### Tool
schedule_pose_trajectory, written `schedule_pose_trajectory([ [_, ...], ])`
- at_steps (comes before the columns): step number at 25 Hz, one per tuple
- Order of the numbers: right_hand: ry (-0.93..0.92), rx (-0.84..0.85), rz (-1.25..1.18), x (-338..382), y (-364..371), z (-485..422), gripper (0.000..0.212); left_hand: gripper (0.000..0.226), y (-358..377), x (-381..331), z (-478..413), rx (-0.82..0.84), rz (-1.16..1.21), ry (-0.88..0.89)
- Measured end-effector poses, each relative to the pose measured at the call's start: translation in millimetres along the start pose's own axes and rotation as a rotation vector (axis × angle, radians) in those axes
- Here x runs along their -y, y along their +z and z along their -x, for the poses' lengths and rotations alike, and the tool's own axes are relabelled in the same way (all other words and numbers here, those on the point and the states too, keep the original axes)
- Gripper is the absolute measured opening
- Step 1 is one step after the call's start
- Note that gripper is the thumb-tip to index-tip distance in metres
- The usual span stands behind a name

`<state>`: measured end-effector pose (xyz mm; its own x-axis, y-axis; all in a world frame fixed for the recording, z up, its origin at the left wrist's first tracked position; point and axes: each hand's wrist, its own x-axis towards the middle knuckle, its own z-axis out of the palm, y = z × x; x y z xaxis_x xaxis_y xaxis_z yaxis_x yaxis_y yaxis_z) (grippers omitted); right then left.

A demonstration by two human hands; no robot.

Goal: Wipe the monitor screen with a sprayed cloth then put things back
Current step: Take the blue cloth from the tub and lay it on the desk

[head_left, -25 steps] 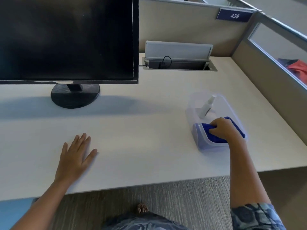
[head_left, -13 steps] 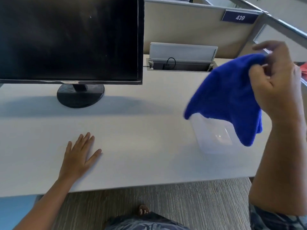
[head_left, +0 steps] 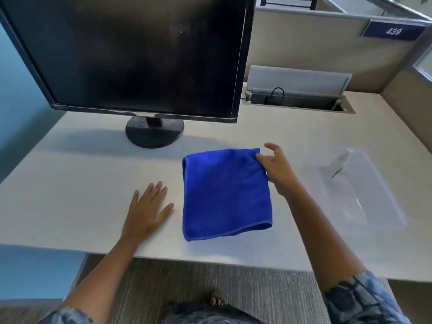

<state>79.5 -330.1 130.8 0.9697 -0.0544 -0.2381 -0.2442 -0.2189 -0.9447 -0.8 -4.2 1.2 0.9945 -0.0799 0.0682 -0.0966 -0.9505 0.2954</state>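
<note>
**Blue cloth laid out before the monitor**

A bright blue cloth [head_left: 225,192], folded to a plush square with a stitched hem, lies on the pale desk [head_left: 81,183] in front of the dark monitor [head_left: 131,54]. The right hand [head_left: 277,170] pinches its far right corner, other fingers spread. The left hand [head_left: 146,210] rests flat, fingers apart, just beside the cloth. A clear plastic bin [head_left: 364,190], blurred, sits to the right.
</note>
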Motion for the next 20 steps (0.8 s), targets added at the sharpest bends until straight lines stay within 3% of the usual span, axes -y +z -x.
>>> schedule_pose_trajectory([
  [2, 0.126, -0.022, 0.206, -37, -5, -7, 0.061, 0.078, 1, 0, 0, -0.004, 0.019, -0.004],
  [4, 0.094, -0.065, 0.354, -56, -6, -5, 0.064, 0.076, 1, 2, -1, -0.021, 0.020, 0.009],
  [8, -0.175, -0.058, 0.637, -69, 13, 5, 0.058, 0.076, 1, -8, -4, -0.077, 0.113, -0.061],
  [10, -0.306, -0.039, 0.767, -73, 31, 9, 0.057, 0.074, 0, -31, -15, -0.145, 0.184, -0.144],
  [12, -0.406, -0.002, 0.884, -80, 49, 9, 0.056, 0.071, 0, -67, -30, -0.180, 0.207, -0.113],
  [17, -0.401, 0.101, 1.109, -103, 73, 3, 0.065, 0.057, 22, -148, -55, 0.002, 0.242, 0.036],
  [20, -0.362, 0.047, 1.120, -111, 73, 7, 0.061, 0.069, 40, -150, -57, 0.061, 0.082, 0.048],
])
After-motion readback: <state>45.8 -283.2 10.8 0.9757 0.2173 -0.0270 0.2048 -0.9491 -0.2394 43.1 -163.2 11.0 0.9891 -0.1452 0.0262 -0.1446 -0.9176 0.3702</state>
